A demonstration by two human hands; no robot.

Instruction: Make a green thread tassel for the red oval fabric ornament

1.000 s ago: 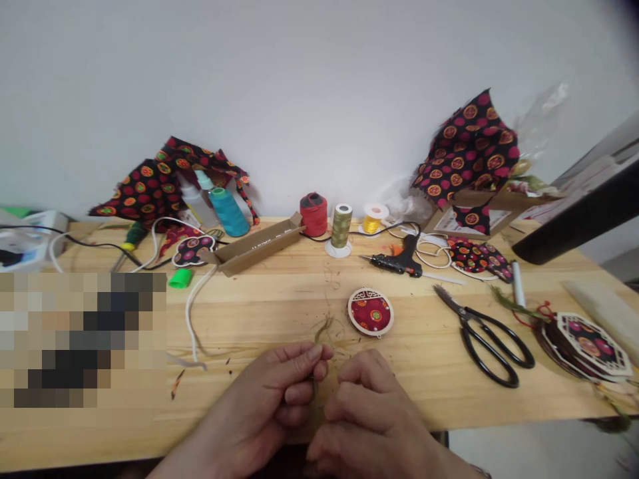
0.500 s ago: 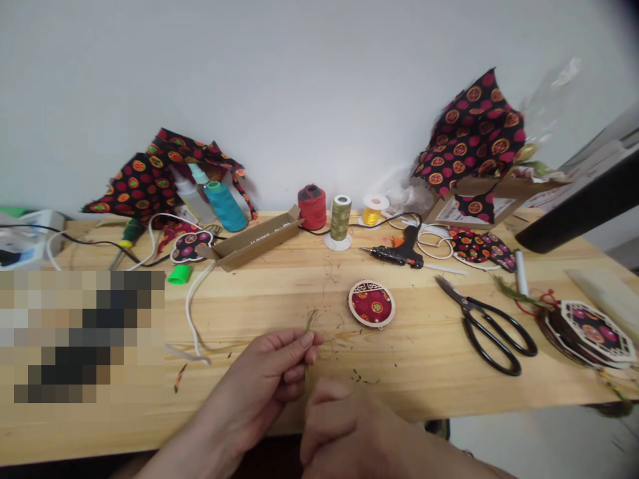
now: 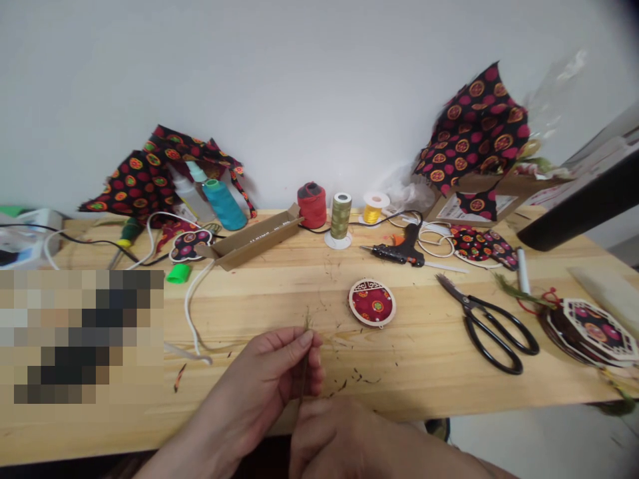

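My left hand [image 3: 269, 379] pinches a thin bundle of olive-green thread [image 3: 305, 346] between thumb and forefinger, its frayed tip sticking up above the fingers. My right hand [image 3: 344, 439] is closed just below it at the table's near edge, gripping the lower end of the same thread. A round wooden ornament with red patterned fabric [image 3: 372, 303] lies on the table just beyond my hands. Thread scraps are scattered around it.
Black scissors [image 3: 492, 326] lie to the right, a glue gun [image 3: 399, 253] behind the ornament. Red, olive and yellow thread spools [image 3: 341, 219] stand at the back beside a cardboard box [image 3: 252, 243]. Patterned fabric [image 3: 160, 176] is piled left and right. Finished ornaments [image 3: 592, 332] sit at the right edge.
My right hand has slid down and toward me along the thread, away from my left hand. The tuft above my left fingers is shorter. The view shifted slightly.
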